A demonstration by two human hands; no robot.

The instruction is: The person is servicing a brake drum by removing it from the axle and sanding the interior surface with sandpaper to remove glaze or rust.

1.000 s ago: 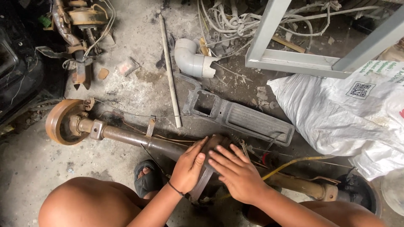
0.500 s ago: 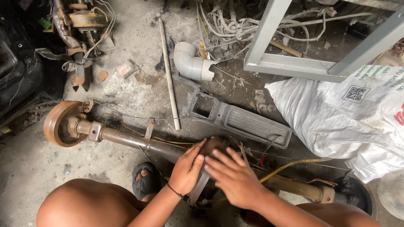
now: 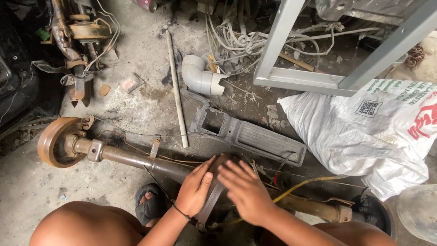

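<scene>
A rusty rear axle (image 3: 132, 157) lies across the concrete floor, with a brown brake drum (image 3: 53, 141) at its left end. Both my hands rest on its rounded centre housing (image 3: 218, 191). My left hand (image 3: 195, 187) presses flat against the housing's left side, a thin dark band on the wrist. My right hand (image 3: 246, 191) lies spread over the top and right side, fingers apart. The axle's right tube (image 3: 314, 207) runs on toward a dark hub (image 3: 375, 214). My knees and a sandalled foot (image 3: 150, 205) frame the bottom.
A grey plastic panel (image 3: 255, 136) lies just beyond the axle, with a thin rod (image 3: 176, 86) and a white pipe elbow (image 3: 200, 79) behind. A white woven sack (image 3: 364, 132) sits right, under a grey metal frame (image 3: 318, 54). Tangled cables and rusty parts (image 3: 77, 41) crowd the back.
My right hand has slid a little left over the housing top, fingers closer to my left hand. The view has shifted slightly; the axle has not moved.
</scene>
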